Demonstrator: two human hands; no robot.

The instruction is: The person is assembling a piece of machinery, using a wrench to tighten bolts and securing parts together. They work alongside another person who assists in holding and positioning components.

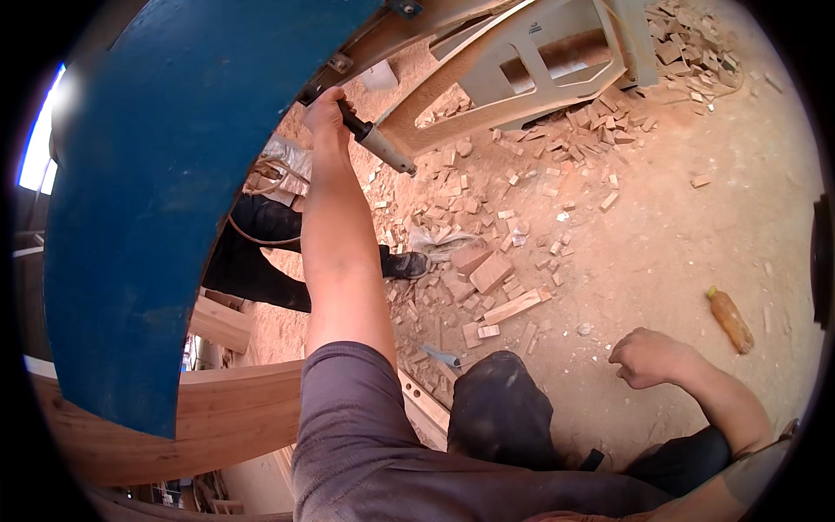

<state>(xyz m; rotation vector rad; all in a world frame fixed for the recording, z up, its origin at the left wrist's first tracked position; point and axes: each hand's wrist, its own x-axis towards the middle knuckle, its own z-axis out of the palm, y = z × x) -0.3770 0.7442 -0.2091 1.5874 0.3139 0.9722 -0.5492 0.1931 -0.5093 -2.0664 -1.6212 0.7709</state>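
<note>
A bent knee (pixel 502 407) in dark trousers is nearest. To its right, the right hand (pixel 648 358) is curled into a loose fist above the dusty floor (pixel 648 261), near a plastic bottle (pixel 730 320). Farther out, the left hand (pixel 327 111) grasps a black-and-grey cylindrical handle (pixel 381 144) at the blue panel's (pixel 165 200) edge. Beyond lie wood offcuts (pixel 607 123) beside a pale machine frame (pixel 483 84).

Glaring daylight burned out the opening (pixel 36 157) at the left edge, with a hazy flare beside it. Warm, pinkish light brightened the floor (pixel 696 226); the blue panel (pixel 148 217) looked darker. Shadows were soft. The left hand (pixel 326 111) appeared fairly sharp. Black fisheye vignetting rounded the corners.
</note>
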